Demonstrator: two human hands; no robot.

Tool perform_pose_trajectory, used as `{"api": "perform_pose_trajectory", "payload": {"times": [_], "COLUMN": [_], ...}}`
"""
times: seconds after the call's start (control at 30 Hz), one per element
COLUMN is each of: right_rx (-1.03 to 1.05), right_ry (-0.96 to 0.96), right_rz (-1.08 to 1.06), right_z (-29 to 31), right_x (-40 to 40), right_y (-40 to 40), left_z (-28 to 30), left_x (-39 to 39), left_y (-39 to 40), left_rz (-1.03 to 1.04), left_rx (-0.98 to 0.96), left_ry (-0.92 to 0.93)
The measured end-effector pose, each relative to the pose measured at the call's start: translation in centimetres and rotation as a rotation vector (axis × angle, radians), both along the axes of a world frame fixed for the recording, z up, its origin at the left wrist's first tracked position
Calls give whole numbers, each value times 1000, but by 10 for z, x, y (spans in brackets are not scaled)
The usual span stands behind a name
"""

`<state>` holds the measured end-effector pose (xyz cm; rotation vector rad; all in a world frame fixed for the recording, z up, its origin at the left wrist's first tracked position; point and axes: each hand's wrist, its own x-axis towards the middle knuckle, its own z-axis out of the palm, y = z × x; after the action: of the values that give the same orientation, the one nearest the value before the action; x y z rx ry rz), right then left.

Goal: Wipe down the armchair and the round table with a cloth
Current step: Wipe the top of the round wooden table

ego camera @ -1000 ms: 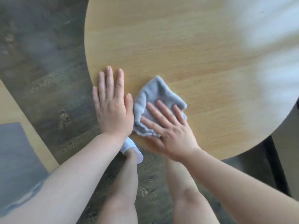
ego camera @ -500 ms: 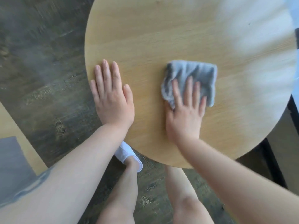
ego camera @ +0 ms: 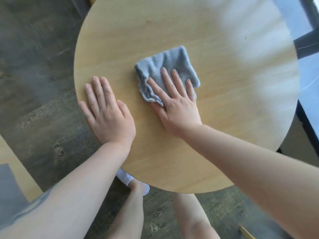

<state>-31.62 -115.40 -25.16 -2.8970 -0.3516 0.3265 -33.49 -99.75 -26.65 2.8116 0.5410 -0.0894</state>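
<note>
A round table (ego camera: 181,31) with a pale wood-grain top is seen from above, filling most of the head view. A bright glare is noted across its right portion.

A grey cloth (ego camera: 165,66), folded and somewhat rumpled, is laid flat on the table near the centre of the top. The right hand (ego camera: 177,104) is pressed palm-down on the near part of the cloth. Its fingers (ego camera: 165,78) are extended and spread over the fabric, not curled around it; the cloth is held by downward pressure only. The thumb is laid on the table at the cloth's near left corner, partly under the fabric edge.

The left hand (ego camera: 108,112) is placed flat on the bare table close to the left rim, apart from the cloth. Its fingers (ego camera: 99,90) are straight and held close together, with nothing grasped. Both forearms are bare.

Below the near rim of the table, two bare legs and one white shoe (ego camera: 128,178) are seen on a dark wood-patterned floor (ego camera: 34,83). A pale wooden piece with a grey surface (ego camera: 10,183) is visible at the lower left; what it is cannot be told. Dark frame members are seen at the upper right edge.
</note>
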Motion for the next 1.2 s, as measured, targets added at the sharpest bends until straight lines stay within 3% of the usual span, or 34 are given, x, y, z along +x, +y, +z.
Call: {"api": "perform_pose_trajectory", "payload": {"times": [0.07, 0.13, 0.2, 0.23, 0.33, 0.4, 0.43, 0.53, 0.63, 0.73, 0.87, 0.9, 1.0, 1.03, 1.07, 1.13, 1.2], "right_rx": [-8, 2, -29, -38, 33, 20, 2, -17, -8, -3, -42, -50, 54, 79, 90, 99, 49], "right_ry": [-28, -8, 7, 16, -4, -88, -88, -16, -23, -2, -15, -23, -11, -1, 3, -10, -28], "right_rz": [-11, -318, -546, -542, -76, 149, 82, -544, -794, -679, -172, -230, -934, -1029, -953, -466, -161], "right_z": [0, 1, 1, 3, -1, -6, -7, -9, -2, 3, 0, -1, 3, 4, 5, 9, 6], "right_x": [43, 57, 27, 3, -23, 24, 52, 93, 27, -81, -164, -169, -171, -175, -184, -215, -227], "right_y": [-21, -57, -71, -64, -33, -38, -47, -111, -142, -107, -116, -135, -139, -118, -92, -61, -96], "left_z": [0, 1, 2, 2, 1, 2, 2, 4, 6, 7, 5, 5, 7, 7, 8, 10, 11], "left_x": [5, 12, 21, 25, 36, 41, 43, 39, 16, -20, -50, -51, -48, -48, -49, -50, -50], "left_y": [-1, 0, -5, -9, -26, -37, -42, -68, -103, -127, -114, -108, -102, -103, -105, -109, -106], "left_rz": [-9, -11, -13, -24, -89, -117, -130, -253, -431, -588, -771, -801, -827, -815, -800, -789, -818], "left_rx": [2, -5, -13, -17, -14, -8, -5, 2, -8, -35, 31, 30, 21, 19, 16, 29, 25], "left_ry": [15, 27, 26, 21, 3, 20, 31, 59, 80, 95, 124, 123, 133, 137, 140, 147, 155]}}
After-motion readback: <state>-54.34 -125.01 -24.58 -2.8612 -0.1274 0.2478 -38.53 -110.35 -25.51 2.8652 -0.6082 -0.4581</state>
